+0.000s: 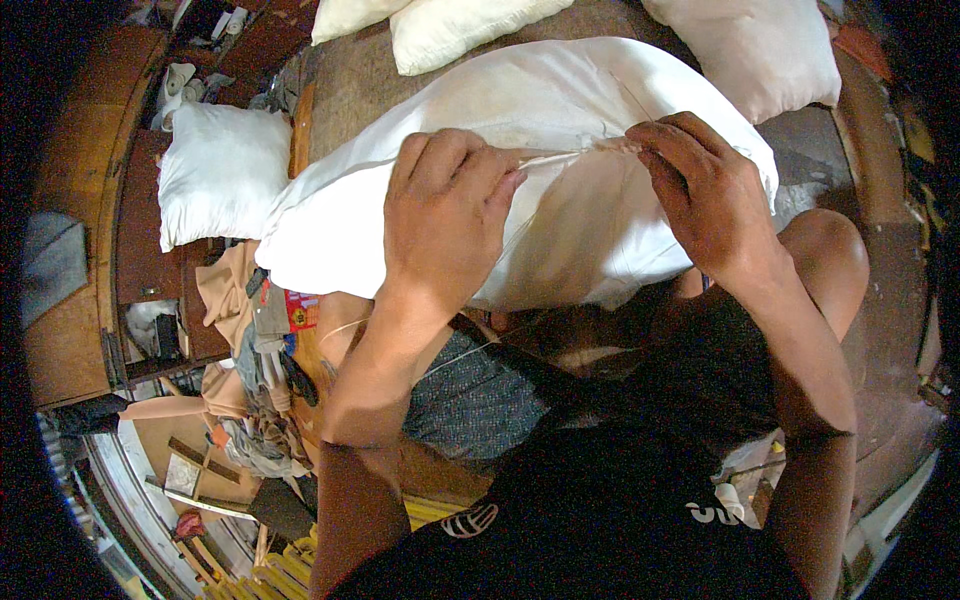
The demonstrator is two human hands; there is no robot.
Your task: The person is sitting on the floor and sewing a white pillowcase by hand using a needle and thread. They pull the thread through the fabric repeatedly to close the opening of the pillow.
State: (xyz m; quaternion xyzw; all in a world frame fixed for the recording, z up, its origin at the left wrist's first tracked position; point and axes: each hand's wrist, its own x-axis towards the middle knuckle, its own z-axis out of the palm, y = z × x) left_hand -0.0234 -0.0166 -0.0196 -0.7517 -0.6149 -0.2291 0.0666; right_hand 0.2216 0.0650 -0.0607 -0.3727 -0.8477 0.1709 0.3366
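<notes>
A large white stuffed cloth case (pixel 340 230), like a pillow, lies across the wooden surface in front of me, over my bent legs. My left hand (pixel 445 215) is closed on the edge of an opening or seam in its upper middle, fingers curled. My right hand (pixel 715 195) pinches the same edge a little to the right, with fingertips together. Between my hands the cloth edge is drawn into a narrow line with small creases. A thin pale strand hangs below near my left wrist. Whether my fingertips hold anything small besides the cloth is too small to tell.
White pillows (pixel 220 175) (pixel 470 25) (pixel 750 55) lie at the left, top and top right. A wooden cabinet (pixel 80 330) stands at the far left. Piled tan and grey cloths (pixel 225 285), boards and clutter fill the lower left. The wooden surface (pixel 350 80) extends behind the case.
</notes>
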